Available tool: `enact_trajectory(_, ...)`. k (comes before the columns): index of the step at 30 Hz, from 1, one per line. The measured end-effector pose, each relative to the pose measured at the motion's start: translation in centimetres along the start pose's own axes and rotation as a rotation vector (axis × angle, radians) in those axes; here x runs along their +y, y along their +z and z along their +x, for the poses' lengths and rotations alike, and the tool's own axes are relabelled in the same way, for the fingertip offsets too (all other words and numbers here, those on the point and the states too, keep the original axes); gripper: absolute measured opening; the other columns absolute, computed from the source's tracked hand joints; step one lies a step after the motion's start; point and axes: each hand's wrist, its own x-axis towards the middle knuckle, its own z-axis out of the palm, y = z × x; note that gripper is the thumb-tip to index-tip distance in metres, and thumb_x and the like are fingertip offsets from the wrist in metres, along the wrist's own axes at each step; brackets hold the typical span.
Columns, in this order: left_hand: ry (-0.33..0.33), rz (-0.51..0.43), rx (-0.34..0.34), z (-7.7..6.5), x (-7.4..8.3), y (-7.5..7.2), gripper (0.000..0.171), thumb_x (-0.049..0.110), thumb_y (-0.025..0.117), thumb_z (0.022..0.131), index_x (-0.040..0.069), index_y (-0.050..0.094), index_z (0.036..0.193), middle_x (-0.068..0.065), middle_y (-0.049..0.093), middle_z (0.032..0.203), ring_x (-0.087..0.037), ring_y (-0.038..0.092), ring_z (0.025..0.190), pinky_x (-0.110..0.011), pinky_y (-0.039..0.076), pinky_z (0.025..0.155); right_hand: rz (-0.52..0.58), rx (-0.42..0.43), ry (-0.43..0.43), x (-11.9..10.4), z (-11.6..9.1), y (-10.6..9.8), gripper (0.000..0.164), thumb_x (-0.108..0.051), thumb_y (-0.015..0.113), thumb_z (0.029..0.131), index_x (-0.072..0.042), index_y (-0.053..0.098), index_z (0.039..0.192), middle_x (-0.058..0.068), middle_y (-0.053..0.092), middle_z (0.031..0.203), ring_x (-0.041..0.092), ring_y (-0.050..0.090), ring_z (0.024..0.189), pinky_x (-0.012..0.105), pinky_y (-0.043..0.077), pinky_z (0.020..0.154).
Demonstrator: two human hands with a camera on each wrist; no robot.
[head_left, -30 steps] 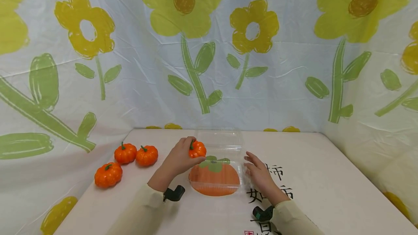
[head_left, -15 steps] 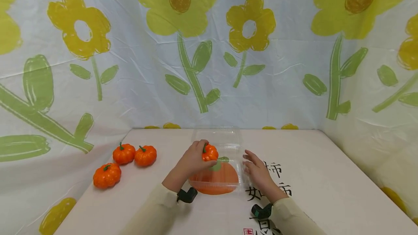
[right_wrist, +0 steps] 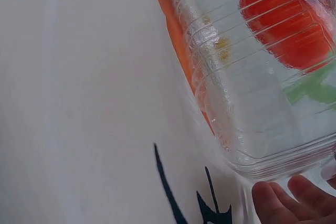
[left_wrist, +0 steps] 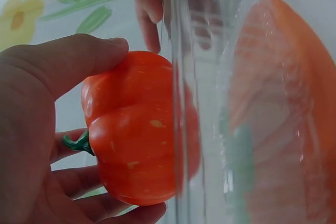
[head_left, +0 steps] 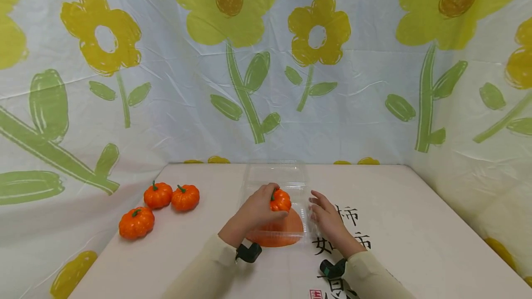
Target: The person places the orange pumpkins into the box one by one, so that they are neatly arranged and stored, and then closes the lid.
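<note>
My left hand holds a small orange toy pumpkin with a green stem, thumb on one side and fingers on the other. It is over a clear plastic clamshell box, whose lid lies open toward the back. In the left wrist view, part of the pumpkin shows through the box's clear wall. To the right of the box, my right hand holds nothing, its fingers loosely bent. The right wrist view has its fingertips close by the box rim; whether they touch cannot be told.
Several similar items lie about: three orange pumpkins sit at the table's left. Under the box, the pale tablecloth bears a printed orange persimmon and black characters. A flowered curtain closes off the back and sides.
My left hand has carried the pumpkin rightward and down, from the box's left side to over its middle. The right hand stays beside the box. The view has shifted slightly.
</note>
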Motion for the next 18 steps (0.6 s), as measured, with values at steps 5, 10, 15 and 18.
enact_trajectory(5,-0.006,0.016,-0.021,0.0,0.7,0.6,0.070,0.039,0.074,0.079,0.012,0.043,0.136,-0.005,0.054,0.125,-0.019,0.056,0.103,-0.036,0.056,0.087,-0.008,0.002,0.000,0.0,-0.1,0.0,0.049,-0.020,0.036,0.103,-0.014,0.029,0.151,0.017,0.039,0.151,0.034,0.045,0.134,0.049,0.043,0.106)
enact_trajectory(10,-0.012,0.054,-0.043,-0.1,1.3,1.3,0.069,0.038,0.073,0.079,0.012,0.044,0.136,-0.004,0.056,0.123,-0.017,0.057,0.101,-0.035,0.056,0.086,-0.008,0.003,-0.006,0.1,-0.2,0.1,0.048,-0.019,0.036,0.103,-0.014,0.030,0.151,0.018,0.040,0.151,0.035,0.046,0.133,0.048,0.044,0.106)
enact_trajectory(15,-0.001,0.098,-0.061,0.1,1.7,1.9,0.068,0.040,0.074,0.077,0.015,0.047,0.133,-0.001,0.058,0.118,-0.015,0.056,0.098,-0.032,0.056,0.081,-0.022,0.005,-0.013,0.1,-0.2,0.0,0.048,-0.019,0.037,0.103,-0.014,0.031,0.150,0.018,0.041,0.150,0.035,0.046,0.132,0.047,0.044,0.105)
enact_trajectory(18,0.003,0.119,-0.078,0.2,2.0,2.1,0.067,0.045,0.075,0.076,0.016,0.049,0.130,-0.001,0.059,0.116,-0.014,0.056,0.094,-0.032,0.055,0.079,-0.021,0.010,-0.019,0.1,-0.2,0.0,0.048,-0.019,0.037,0.103,-0.014,0.032,0.150,0.018,0.042,0.149,0.035,0.047,0.132,0.048,0.044,0.105)
